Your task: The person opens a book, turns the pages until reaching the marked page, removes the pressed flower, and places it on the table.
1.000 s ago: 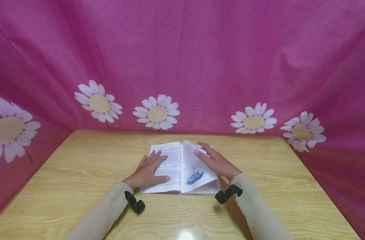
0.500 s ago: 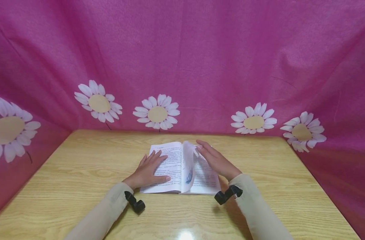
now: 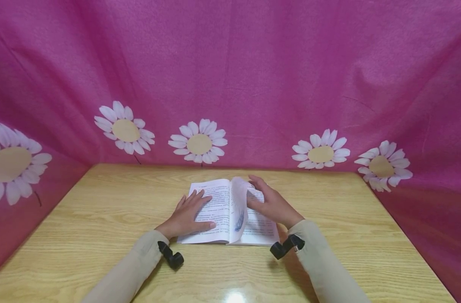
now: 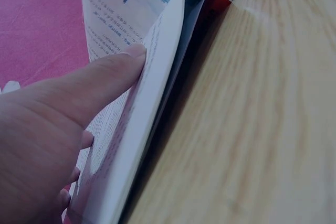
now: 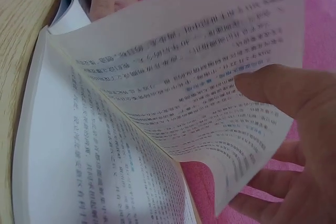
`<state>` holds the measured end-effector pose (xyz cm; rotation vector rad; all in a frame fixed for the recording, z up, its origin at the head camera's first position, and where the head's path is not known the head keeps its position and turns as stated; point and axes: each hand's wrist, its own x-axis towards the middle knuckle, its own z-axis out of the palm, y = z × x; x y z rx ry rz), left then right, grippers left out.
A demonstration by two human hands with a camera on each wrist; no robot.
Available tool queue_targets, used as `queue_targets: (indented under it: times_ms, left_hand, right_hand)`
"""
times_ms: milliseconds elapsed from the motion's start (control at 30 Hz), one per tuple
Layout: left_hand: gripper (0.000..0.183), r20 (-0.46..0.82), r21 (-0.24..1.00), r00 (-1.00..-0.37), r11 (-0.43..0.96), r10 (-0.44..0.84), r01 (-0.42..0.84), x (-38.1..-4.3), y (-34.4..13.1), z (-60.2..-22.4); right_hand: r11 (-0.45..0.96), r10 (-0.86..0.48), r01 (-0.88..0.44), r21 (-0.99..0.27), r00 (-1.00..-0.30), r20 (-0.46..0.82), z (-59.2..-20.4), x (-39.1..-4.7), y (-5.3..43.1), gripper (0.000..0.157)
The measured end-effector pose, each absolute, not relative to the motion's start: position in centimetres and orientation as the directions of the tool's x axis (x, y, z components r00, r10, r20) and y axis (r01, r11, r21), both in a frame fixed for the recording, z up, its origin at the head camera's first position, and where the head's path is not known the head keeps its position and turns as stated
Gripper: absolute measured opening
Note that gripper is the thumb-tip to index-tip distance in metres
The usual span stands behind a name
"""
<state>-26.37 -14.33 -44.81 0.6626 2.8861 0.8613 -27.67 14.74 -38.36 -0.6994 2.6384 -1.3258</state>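
An open book [image 3: 258,230] lies on the wooden table, with printed text on both sides. One thin page [image 3: 238,210] with a blue picture stands up from the spine and curls. My left hand [image 3: 189,214] rests spread on the left-hand page, and in the left wrist view its thumb [image 4: 113,74] lies near the book's lower edge. My right hand [image 3: 274,206] is to the right of the raised page. In the right wrist view its thumb [image 5: 273,85] lies against that page's printed underside. The other fingertips are partly hidden behind the page's edge.
The wooden table [image 3: 120,202] surrounds the book. Behind it hangs a pink cloth [image 3: 253,84] with large white daisies. Both sleeves carry a small black camera, one at the left wrist [image 3: 171,256] and one at the right [image 3: 287,247].
The picture page has swung up and left from lying nearly flat on the right side. My right hand has turned, its thumb now lower and behind that page. My left hand stays put.
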Motion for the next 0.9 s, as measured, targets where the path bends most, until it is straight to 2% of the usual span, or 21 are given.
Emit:
queue_targets:
  times_ms: [167, 367, 467, 567, 733, 900]
  left_hand:
    - [0.089, 0.071, 0.543, -0.904, 0.744, 0.421, 0.389, -26.3, -14.4, -44.7]
    - [0.089, 0.070, 0.547, -0.903, 0.740, 0.424, 0.390, -26.3, -14.4, -44.6]
    - [0.089, 0.063, 0.547, -0.904, 0.743, 0.422, 0.385, -26.2, -14.4, -44.6]
    - [0.089, 0.059, 0.546, -0.906, 0.746, 0.420, 0.381, -26.3, -14.3, -44.7]
    - [0.089, 0.058, 0.546, -0.908, 0.748, 0.416, 0.378, -26.3, -14.2, -44.6]
    - [0.089, 0.047, 0.542, -0.910, 0.755, 0.411, 0.369, -26.2, -14.2, -44.4]
  right_hand:
    - [0.516, -0.421, -0.357, -0.779, -0.897, 0.132, -38.4, -27.6, 14.7, 0.082]
    - [0.538, -0.386, -0.382, -0.751, -0.904, 0.183, -38.4, -27.4, 14.0, 0.104]
    - [0.557, -0.367, -0.361, -0.748, -0.915, 0.168, -38.3, -27.2, 13.7, 0.112]
    - [0.582, -0.357, -0.309, -0.753, -0.928, 0.105, -38.4, -27.1, 13.5, 0.109]
    - [0.619, -0.381, -0.267, -0.739, -0.925, 0.015, -38.7, -26.8, 13.0, 0.094]
    - [0.627, -0.432, -0.324, -0.709, -0.901, 0.029, -39.3, -26.6, 12.6, 0.087]
